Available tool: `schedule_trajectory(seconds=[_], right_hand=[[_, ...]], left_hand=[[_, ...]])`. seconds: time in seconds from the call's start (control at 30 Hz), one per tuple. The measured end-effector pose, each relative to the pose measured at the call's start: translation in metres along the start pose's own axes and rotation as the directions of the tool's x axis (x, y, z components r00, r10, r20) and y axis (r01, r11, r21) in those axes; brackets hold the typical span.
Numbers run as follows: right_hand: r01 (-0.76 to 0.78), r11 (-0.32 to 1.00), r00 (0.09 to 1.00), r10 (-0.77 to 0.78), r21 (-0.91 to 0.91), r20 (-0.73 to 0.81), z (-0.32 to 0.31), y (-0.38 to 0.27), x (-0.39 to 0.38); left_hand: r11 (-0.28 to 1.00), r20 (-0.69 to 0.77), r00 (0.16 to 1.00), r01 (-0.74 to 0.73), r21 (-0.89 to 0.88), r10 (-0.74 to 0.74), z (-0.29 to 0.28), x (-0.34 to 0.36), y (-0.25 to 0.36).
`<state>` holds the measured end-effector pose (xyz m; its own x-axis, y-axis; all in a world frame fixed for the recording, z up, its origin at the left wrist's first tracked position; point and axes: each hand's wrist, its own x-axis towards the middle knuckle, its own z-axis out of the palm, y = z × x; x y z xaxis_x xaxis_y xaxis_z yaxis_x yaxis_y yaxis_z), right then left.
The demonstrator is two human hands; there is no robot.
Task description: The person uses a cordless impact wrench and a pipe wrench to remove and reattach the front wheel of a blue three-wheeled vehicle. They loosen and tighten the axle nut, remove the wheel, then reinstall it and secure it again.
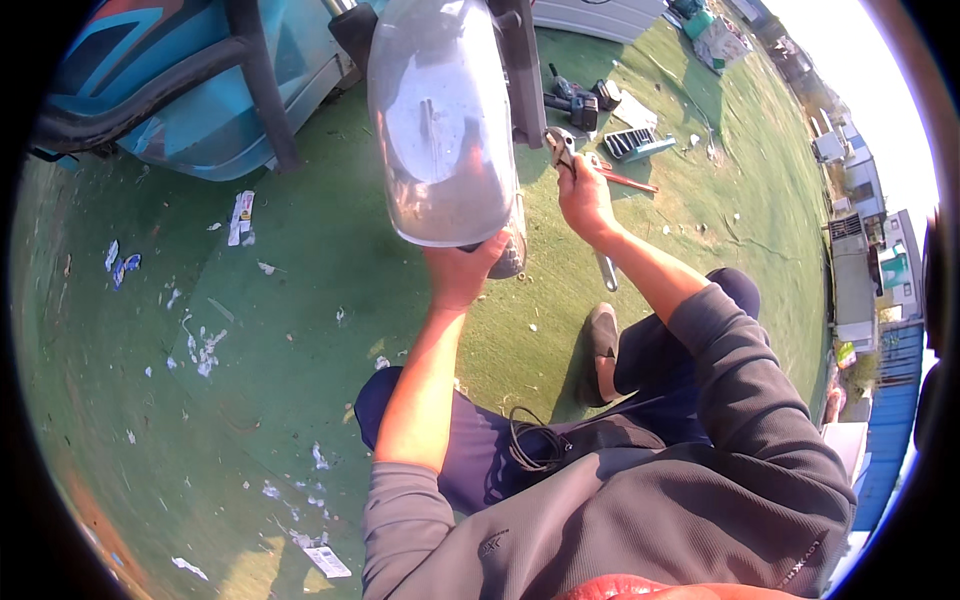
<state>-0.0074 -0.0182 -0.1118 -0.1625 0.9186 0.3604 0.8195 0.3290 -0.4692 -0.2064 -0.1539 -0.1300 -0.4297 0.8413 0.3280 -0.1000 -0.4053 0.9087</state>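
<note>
A shiny silver mudguard (pixel 440 130) covers a wheel at the top middle, and part of the dusty tyre (pixel 515 248) shows beside its lower end. My left hand (pixel 462 272) grips the wheel just below the mudguard's rim, thumb toward the tyre; its other fingers are mostly hidden. To the right of the wheel, my right hand (pixel 586 205) is closed round a metal adjustable wrench (pixel 560 146). The wrench's jaw end points up near a dark fork leg (pixel 523 80), and its handle end shows beyond my forearm.
Teal bodywork with a black bar (pixel 150 105) stands at upper left. On the green floor (pixel 300 270) at right lie a cordless power tool (pixel 578 103), a slotted bit case (pixel 640 145) and a red-handled tool (pixel 628 183). Paper scraps (pixel 240 218) litter the left side. A coiled black cable (pixel 535 440) lies across my lap.
</note>
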Motion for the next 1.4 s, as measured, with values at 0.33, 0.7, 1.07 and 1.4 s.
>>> schedule_trajectory(seconds=[0.33,0.7,1.07,1.4], right_hand=[[-0.073,0.992,0.982,0.090,-0.104,0.169,-0.034,-0.004,0.011],[-0.358,0.906,0.661,0.418,-0.227,0.624,-0.074,-0.060,0.076],[-0.118,0.937,0.747,0.302,-0.328,0.593,-0.063,-0.051,0.066],[0.118,0.859,0.743,0.256,-0.498,0.619,-0.030,-0.038,0.072]], left_hand=[[0.991,0.002,0.995,-0.096,-0.089,0.097,0.009,-0.003,0.005],[0.996,0.093,0.992,-0.077,-0.035,0.080,0.002,0.002,0.002],[0.990,0.107,0.986,-0.121,-0.078,0.129,0.001,0.007,0.012],[0.998,0.111,0.992,-0.052,-0.026,0.055,-0.001,0.003,0.000]])
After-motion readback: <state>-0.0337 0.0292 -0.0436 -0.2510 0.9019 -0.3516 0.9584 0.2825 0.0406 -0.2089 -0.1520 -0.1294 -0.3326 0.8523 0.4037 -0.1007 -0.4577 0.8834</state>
